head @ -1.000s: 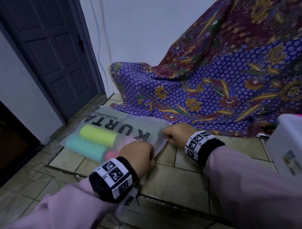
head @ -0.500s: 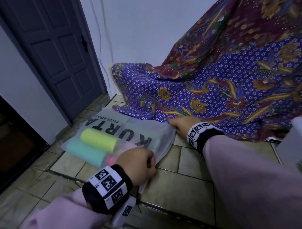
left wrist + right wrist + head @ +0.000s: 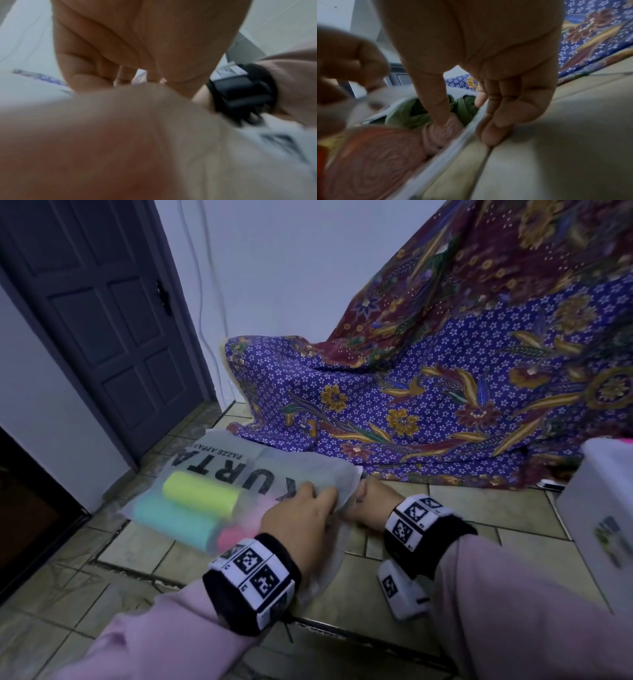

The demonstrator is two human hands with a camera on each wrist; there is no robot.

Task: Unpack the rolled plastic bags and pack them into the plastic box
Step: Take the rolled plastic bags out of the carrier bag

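Observation:
A translucent pouch (image 3: pixel 301 470) printed KURTA lies on the tiled floor. It holds a yellow-green roll (image 3: pixel 202 494), a teal roll (image 3: pixel 174 522) and a pink roll (image 3: pixel 236 534). My left hand (image 3: pixel 308 508) pinches the upper film at the pouch's open end. My right hand (image 3: pixel 366 494) sits just beside it. In the right wrist view the right hand (image 3: pixel 464 127) has its thumb inside the mouth, touching a pink roll (image 3: pixel 440 134), with curled fingers outside the zip edge. A green roll (image 3: pixel 409 115) lies behind. The white plastic box (image 3: pixel 596 501) stands at the right.
A purple and maroon batik cloth (image 3: pixel 445 392) drapes down the wall onto the floor behind the pouch. A dark door (image 3: pixel 102 313) is at the left. Bare floor tiles (image 3: pixel 479 515) lie between the pouch and the box. The left wrist view is blurred.
My left hand has moved along the pouch's end up to my right hand. The pouch's mouth now gapes, with my right thumb inside it.

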